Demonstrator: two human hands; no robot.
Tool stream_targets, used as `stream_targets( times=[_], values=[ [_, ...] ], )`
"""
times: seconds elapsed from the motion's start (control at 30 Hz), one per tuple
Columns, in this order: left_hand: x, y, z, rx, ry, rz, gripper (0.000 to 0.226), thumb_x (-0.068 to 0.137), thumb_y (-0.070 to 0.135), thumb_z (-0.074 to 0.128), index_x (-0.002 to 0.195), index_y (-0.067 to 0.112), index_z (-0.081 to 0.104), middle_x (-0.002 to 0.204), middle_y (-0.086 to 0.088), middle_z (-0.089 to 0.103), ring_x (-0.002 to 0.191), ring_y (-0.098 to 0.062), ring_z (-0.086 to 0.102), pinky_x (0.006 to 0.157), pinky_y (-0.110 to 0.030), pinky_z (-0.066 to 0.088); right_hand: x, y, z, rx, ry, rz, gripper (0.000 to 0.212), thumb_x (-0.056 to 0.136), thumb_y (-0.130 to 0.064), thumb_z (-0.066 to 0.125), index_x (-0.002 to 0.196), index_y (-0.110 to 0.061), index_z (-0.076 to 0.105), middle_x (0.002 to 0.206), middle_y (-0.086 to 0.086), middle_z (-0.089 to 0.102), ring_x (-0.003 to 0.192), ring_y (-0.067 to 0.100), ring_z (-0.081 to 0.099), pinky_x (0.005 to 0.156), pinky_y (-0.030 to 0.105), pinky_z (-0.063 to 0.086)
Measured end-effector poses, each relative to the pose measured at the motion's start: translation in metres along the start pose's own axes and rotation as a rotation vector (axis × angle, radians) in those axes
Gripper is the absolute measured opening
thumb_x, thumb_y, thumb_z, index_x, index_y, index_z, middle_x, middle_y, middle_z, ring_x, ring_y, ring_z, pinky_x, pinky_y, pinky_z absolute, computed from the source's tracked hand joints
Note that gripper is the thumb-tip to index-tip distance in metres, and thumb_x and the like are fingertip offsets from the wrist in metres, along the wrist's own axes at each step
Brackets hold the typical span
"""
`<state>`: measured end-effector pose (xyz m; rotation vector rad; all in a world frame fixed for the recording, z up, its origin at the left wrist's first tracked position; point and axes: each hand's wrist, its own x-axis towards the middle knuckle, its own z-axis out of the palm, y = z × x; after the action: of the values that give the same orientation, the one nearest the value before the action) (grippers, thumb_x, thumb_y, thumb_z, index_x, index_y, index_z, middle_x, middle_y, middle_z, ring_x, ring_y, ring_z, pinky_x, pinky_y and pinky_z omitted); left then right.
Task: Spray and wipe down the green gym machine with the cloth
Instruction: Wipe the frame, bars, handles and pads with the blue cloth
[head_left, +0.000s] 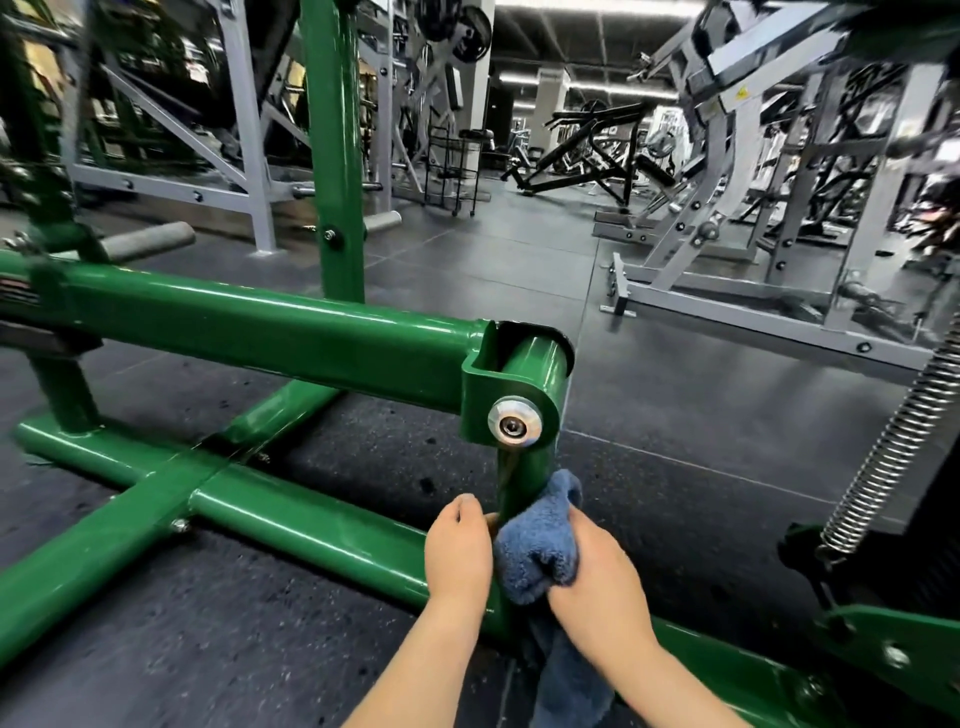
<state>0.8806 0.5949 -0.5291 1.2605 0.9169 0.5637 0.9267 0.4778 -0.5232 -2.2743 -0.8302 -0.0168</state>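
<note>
The green gym machine (270, 332) fills the left and middle of the head view, with a long horizontal arm that ends at a silver pivot bolt (514, 427) on a short upright post (524, 483). A blue terry cloth (537, 551) is wrapped around the lower part of that post. My right hand (602, 577) grips the cloth from the right side. My left hand (460, 551) curls around the post and the cloth's left edge. The cloth's tail hangs down between my forearms. No spray bottle is in view.
Green base rails (291, 519) run across the dark rubber floor (675, 415). A coiled steel spring (888, 441) slants at the right above a green bracket. Grey machine frames (727, 291) stand behind, with a black rack (451, 166) farther back.
</note>
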Motion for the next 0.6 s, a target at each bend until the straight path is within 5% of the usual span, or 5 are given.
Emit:
stream_targets(
  times=[0.2, 0.3, 0.43, 0.5, 0.6],
  values=[
    [-0.004, 0.016, -0.012, -0.092, -0.046, -0.061, 0.032, 0.101, 0.024, 0.039, 0.073, 0.023, 0.055, 0.083, -0.005, 0.073, 0.088, -0.024, 0.066, 0.095, -0.042, 0.048, -0.013, -0.022, -0.011, -0.172, 0.086, -0.122, 0.033, 0.064, -0.013, 0.052, 0.092, -0.031, 0.056, 0.086, -0.010, 0.066, 0.083, 0.021, 0.061, 0.072, 0.038, 0.049],
    [0.006, 0.022, -0.019, -0.126, -0.076, -0.075, 0.024, 0.101, 0.028, 0.037, 0.085, 0.025, 0.055, 0.073, 0.004, 0.072, 0.085, -0.019, 0.063, 0.096, -0.041, 0.048, -0.009, -0.049, -0.041, 0.015, 0.333, -0.213, 0.050, 0.059, -0.010, 0.059, 0.108, -0.024, 0.061, 0.099, -0.013, 0.065, 0.094, 0.020, 0.059, 0.079, 0.039, 0.046],
    [0.012, 0.036, -0.030, -0.184, -0.106, -0.070, 0.022, 0.099, 0.029, 0.039, 0.102, 0.023, 0.059, 0.076, 0.005, 0.072, 0.078, -0.015, 0.059, 0.071, -0.031, 0.046, 0.005, -0.093, -0.057, 0.108, 0.449, -0.297, 0.049, 0.066, -0.018, 0.066, 0.114, -0.016, 0.060, 0.114, -0.005, 0.062, 0.108, 0.021, 0.055, 0.095, 0.047, 0.042],
    [0.013, 0.045, -0.031, -0.222, -0.093, -0.062, 0.025, 0.096, 0.028, 0.044, 0.091, 0.025, 0.068, 0.078, 0.002, 0.071, 0.082, -0.017, 0.064, 0.071, -0.032, 0.048, 0.014, -0.104, -0.047, -0.134, 0.418, -0.310, 0.068, 0.058, -0.012, 0.073, 0.124, -0.013, 0.058, 0.131, 0.005, 0.057, 0.119, 0.030, 0.050, 0.100, 0.048, 0.039],
    [0.015, 0.047, -0.028, -0.240, -0.074, -0.072, 0.038, 0.093, 0.024, 0.048, 0.062, 0.024, 0.069, 0.079, -0.004, 0.069, 0.080, -0.022, 0.061, 0.068, -0.035, 0.050, 0.022, -0.109, -0.038, -0.407, 0.443, -0.334, 0.071, 0.044, -0.009, 0.079, 0.114, -0.012, 0.064, 0.123, 0.009, 0.061, 0.106, 0.037, 0.054, 0.084, 0.047, 0.044]
  ],
)
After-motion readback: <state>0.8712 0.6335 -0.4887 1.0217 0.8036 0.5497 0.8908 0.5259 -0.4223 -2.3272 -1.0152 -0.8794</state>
